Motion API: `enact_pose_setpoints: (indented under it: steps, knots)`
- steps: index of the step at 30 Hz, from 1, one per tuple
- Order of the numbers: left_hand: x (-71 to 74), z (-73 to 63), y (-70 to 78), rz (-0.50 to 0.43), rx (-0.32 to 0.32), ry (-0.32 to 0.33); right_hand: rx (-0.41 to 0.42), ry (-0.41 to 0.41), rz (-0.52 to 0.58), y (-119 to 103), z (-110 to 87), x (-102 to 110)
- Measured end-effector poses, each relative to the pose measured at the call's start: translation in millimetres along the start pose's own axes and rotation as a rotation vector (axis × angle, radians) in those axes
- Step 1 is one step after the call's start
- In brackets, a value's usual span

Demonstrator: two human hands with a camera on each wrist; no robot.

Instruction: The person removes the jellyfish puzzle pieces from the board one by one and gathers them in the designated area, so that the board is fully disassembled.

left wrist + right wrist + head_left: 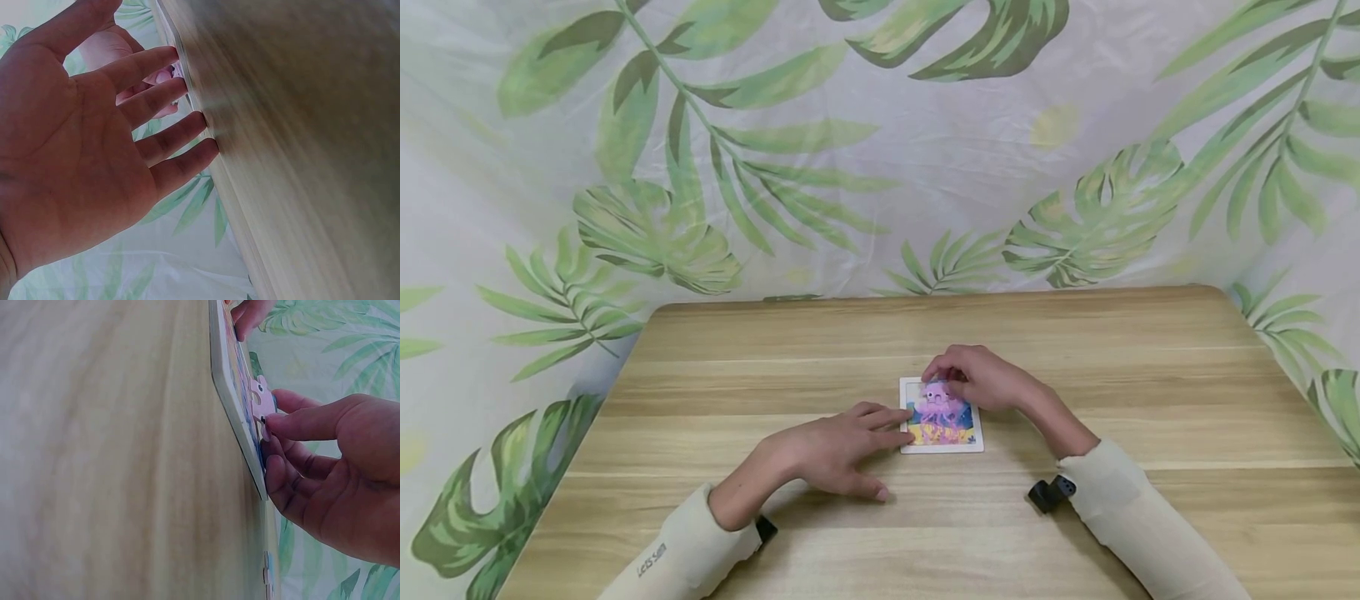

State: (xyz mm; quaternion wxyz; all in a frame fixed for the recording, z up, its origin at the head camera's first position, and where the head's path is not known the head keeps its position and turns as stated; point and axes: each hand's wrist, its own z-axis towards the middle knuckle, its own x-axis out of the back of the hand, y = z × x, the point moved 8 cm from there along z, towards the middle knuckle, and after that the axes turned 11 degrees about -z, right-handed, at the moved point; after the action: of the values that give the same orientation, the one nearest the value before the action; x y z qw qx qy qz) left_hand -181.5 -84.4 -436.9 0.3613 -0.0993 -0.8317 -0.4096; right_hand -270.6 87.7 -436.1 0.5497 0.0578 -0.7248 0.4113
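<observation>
Right fingers (306,423): I pinched the pink piece (262,406) over the board (942,449); apparent tilt risked jamming.
Left fingers (889,417): straight at board's left; loose bracing risked sliding.

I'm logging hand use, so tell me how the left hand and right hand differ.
The left hand has its fingers spread; the right hand pinches a pink piece. The left hand touches the left edge of the puzzle, while the right hand is at its top right. Both are bare, with pale sleeves.
</observation>
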Motion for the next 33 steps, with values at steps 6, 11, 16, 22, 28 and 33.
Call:
enact_pose_setpoints:
  steps: [6,11,16,22,28,33]
  knots:
    - [-0.7,-0.4,-0.3,-0.007,-0.001,0.005,-0.010,-0.003,0.012,0.1,-0.3,-0.2]
    - [-1.1,0.2,-0.3,0.001,-0.006,0.005,-0.015,-0.008,0.025,1.0,-0.6,-0.5]
    - [-1.1,0.6,-0.7,0.001,-0.008,0.003,0.000,-0.010,0.022,0.8,0.1,-0.3]
    - [-0.4,0.6,0.0,-0.003,-0.006,0.001,0.006,-0.007,0.026,1.7,0.7,0.0]
    - [0.7,-0.2,0.2,0.012,-0.007,0.004,-0.013,0.002,0.031,2.5,0.4,1.6]
    - [0.9,-0.3,0.4,0.027,-0.022,0.011,-0.035,0.003,0.037,3.4,-1.3,3.0]
